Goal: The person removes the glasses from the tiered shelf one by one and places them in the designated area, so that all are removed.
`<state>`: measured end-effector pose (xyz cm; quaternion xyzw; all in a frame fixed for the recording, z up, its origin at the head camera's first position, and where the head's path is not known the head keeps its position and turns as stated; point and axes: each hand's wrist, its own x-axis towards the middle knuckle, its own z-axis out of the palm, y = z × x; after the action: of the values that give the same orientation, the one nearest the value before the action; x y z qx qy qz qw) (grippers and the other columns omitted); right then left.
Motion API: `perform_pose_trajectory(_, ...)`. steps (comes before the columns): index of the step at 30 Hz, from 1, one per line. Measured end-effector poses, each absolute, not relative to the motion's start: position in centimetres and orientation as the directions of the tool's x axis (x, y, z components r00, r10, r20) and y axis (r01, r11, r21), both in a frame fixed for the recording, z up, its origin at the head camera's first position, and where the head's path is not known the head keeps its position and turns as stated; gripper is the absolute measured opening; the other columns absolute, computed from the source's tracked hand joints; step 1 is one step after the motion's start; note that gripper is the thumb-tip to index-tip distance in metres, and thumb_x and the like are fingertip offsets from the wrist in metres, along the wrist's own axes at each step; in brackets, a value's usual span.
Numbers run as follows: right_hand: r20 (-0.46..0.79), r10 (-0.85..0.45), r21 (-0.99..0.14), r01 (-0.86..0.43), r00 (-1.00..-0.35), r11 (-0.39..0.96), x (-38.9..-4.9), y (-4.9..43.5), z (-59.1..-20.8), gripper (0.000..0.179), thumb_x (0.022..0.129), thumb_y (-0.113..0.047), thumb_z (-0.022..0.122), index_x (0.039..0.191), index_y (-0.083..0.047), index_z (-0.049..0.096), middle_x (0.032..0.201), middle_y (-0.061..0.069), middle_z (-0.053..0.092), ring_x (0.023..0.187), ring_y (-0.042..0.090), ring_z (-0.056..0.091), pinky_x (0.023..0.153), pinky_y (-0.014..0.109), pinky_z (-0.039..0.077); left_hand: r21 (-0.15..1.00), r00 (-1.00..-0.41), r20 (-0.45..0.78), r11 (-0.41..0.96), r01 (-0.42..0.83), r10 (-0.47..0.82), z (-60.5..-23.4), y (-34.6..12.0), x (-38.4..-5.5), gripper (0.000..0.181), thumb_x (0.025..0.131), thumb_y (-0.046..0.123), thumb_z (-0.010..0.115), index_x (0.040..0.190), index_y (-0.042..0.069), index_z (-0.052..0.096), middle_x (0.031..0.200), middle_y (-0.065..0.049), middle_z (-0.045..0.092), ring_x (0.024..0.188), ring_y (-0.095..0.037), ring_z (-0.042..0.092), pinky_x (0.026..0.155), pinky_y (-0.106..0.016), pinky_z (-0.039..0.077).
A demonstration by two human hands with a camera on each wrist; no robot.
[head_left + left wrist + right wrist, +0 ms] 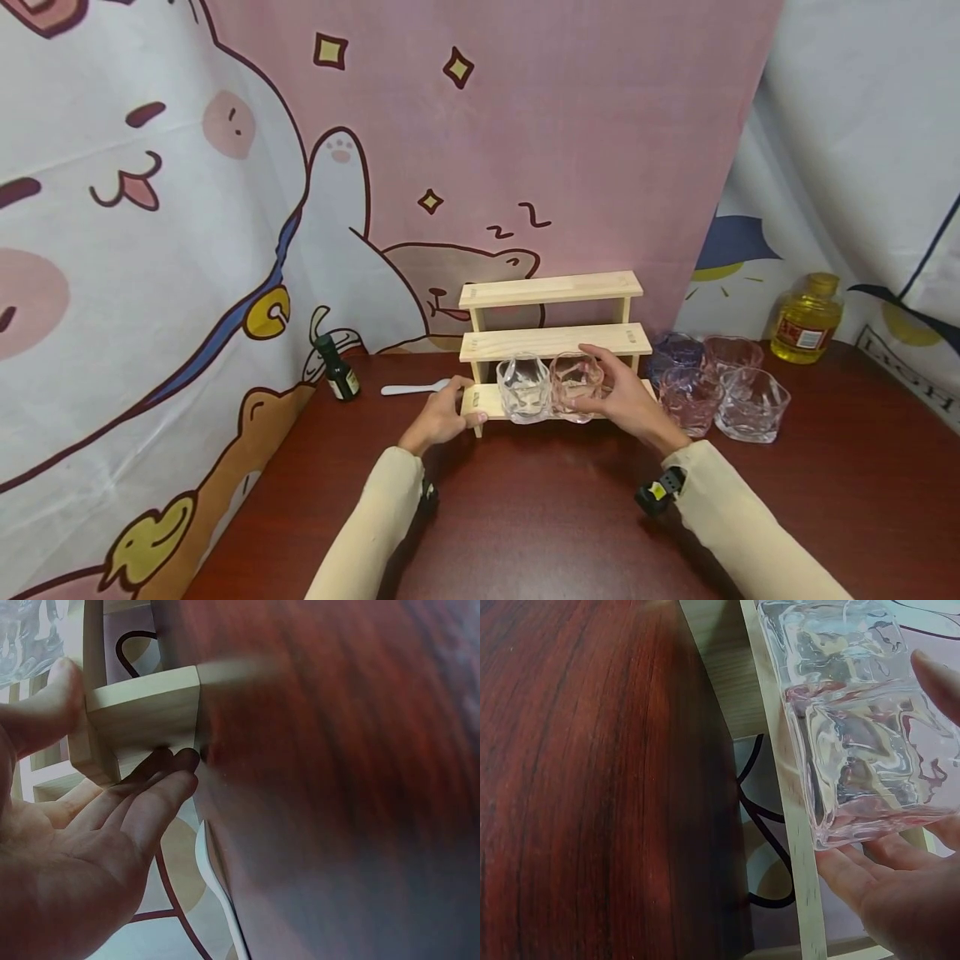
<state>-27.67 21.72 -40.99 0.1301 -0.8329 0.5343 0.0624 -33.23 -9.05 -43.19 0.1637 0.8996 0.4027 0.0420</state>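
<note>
Gripping a faintly pink, square-sided clear glass tumbler (576, 387), the right hand (628, 402) has its thumb on one side and its fingers curved around the other. The tumbler is at the lowest shelf of a three-tiered, pale wooden stand (551, 288), close to the front edge. Just to its left is a colourless, thick-walled glass tumbler (523, 390), upright on that same shelf; whether the two touch cannot be told.

The left hand (438, 415) grasps the left end of the lowest shelf, its thumb over the board and its other fingers around the end by the wooden leg (150, 712).

Beyond the left hand, a white plastic spoon (412, 389) lies on the dark reddish-brown wooden table (540, 517). Farther left stands a small dark green bottle with a pale label (341, 375). To the right of the stand, four more tumblers cluster upright: a bluish-purple glass (675, 354), a pink glass at the back (735, 354), a pink glass in front (692, 404) and a clear glass (752, 408). Behind them is a yellow bottle with a red label (807, 321), near the cartoon-printed cloth (585, 125).
</note>
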Motion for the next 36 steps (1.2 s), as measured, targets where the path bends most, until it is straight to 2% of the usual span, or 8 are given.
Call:
perform_pose_trajectory(5, 0.264, -0.13, -0.865, -0.295, -0.956, 0.407, -27.8, 21.3, -41.2, 0.093, 0.081, -0.019, 0.084, 0.156, -0.008, 0.031, 0.157, 0.024, 0.036, 0.143, 0.044, 0.038, 0.103, 0.054, 0.042, 0.741, -0.945, 0.048, 0.623, 0.25, 0.323, -43.4, -9.0, -33.1, 0.054, 0.086, 0.015, 0.08, 0.132, 0.006, 0.052, 0.135, -0.024, 0.063, 0.127, -0.034, 0.057, 0.107, -0.049, 0.043)
perform_pose_trajectory(9, 0.246, -0.098, -0.871, -0.264, -0.964, 0.415, -27.9, 20.8, -41.4, 0.095, 0.078, -0.018, 0.086, 0.156, -0.01, 0.031, 0.146, 0.023, 0.047, 0.088, 0.027, 0.064, 0.077, 0.04, 0.052, 0.741, -0.946, 0.037, 0.626, 0.242, 0.322, -43.5, -9.0, -33.0, 0.054, 0.086, 0.015, 0.079, 0.132, 0.007, 0.052, 0.136, -0.023, 0.062, 0.129, -0.034, 0.056, 0.107, -0.049, 0.043)
perform_pose_trajectory(12, 0.238, -0.074, -0.884, -0.247, -0.968, 0.397, -27.9, 20.4, -41.5, 0.095, 0.076, -0.014, 0.087, 0.155, -0.009, 0.032, 0.137, 0.026, 0.053, 0.049, 0.012, 0.047, 0.055, 0.031, 0.048, 0.74, -0.946, 0.031, 0.629, 0.239, 0.322, -43.5, -9.0, -32.9, 0.054, 0.087, 0.016, 0.079, 0.133, 0.007, 0.051, 0.137, -0.024, 0.062, 0.129, -0.034, 0.056, 0.107, -0.049, 0.043)
perform_pose_trajectory(14, 0.244, -0.061, -0.881, -0.248, -0.968, 0.402, -27.9, 20.2, -41.5, 0.095, 0.076, -0.013, 0.087, 0.153, -0.007, 0.033, 0.134, 0.027, 0.054, 0.046, 0.007, 0.044, 0.054, 0.028, 0.046, 0.738, -0.946, 0.028, 0.632, 0.237, 0.322, -43.4, -9.0, -32.9, 0.054, 0.087, 0.016, 0.079, 0.133, 0.007, 0.051, 0.137, -0.024, 0.062, 0.129, -0.034, 0.056, 0.107, -0.049, 0.043)
perform_pose_trajectory(21, 0.257, -0.026, -0.869, -0.243, -0.966, 0.432, -28.2, 20.0, -41.6, 0.091, 0.074, -0.013, 0.088, 0.15, -0.005, 0.037, 0.12, 0.023, 0.059, 0.062, 0.012, 0.05, 0.061, 0.028, 0.046, 0.731, -0.946, 0.038, 0.636, 0.246, 0.323, -43.2, -9.0, -32.9, 0.055, 0.087, 0.016, 0.079, 0.134, 0.006, 0.051, 0.137, -0.024, 0.062, 0.13, -0.034, 0.056, 0.107, -0.049, 0.044)
perform_pose_trajectory(25, 0.264, -0.007, -0.854, -0.237, -0.964, 0.462, -28.1, 20.1, -41.4, 0.091, 0.073, -0.017, 0.09, 0.149, -0.006, 0.041, 0.12, 0.021, 0.062, 0.085, 0.026, 0.063, 0.079, 0.036, 0.05, 0.739, -0.947, 0.037, 0.628, 0.241, 0.32, -43.2, -9.0, -32.8, 0.055, 0.086, 0.016, 0.079, 0.133, 0.007, 0.052, 0.138, -0.024, 0.061, 0.131, -0.035, 0.055, 0.107, -0.049, 0.043)
perform_pose_trajectory(28, 0.278, 0.012, -0.851, -0.24, -0.961, 0.467, -27.8, 20.2, -41.3, 0.088, 0.07, -0.017, 0.091, 0.146, -0.006, 0.047, 0.118, 0.02, 0.066, 0.11, 0.034, 0.061, 0.094, 0.042, 0.046, 0.739, -0.947, 0.039, 0.629, 0.242, 0.32, -43.3, -9.0, -32.9, 0.055, 0.086, 0.016, 0.08, 0.133, 0.007, 0.052, 0.137, -0.024, 0.062, 0.13, -0.034, 0.056, 0.106, -0.049, 0.043)
perform_pose_trajectory(36, 0.27, 0.001, -0.851, -0.238, -0.963, 0.469, -26.8, 21.2, -40.2, 0.084, 0.071, -0.017, 0.091, 0.143, -0.007, 0.05, 0.116, 0.02, 0.067, 0.112, 0.033, 0.061, 0.094, 0.039, 0.045, 0.73, -0.945, 0.046, 0.635, 0.253, 0.324, -43.2, -9.1, -33.3, 0.054, 0.087, 0.016, 0.079, 0.133, 0.008, 0.052, 0.136, -0.023, 0.063, 0.128, -0.033, 0.057, 0.106, -0.048, 0.043)
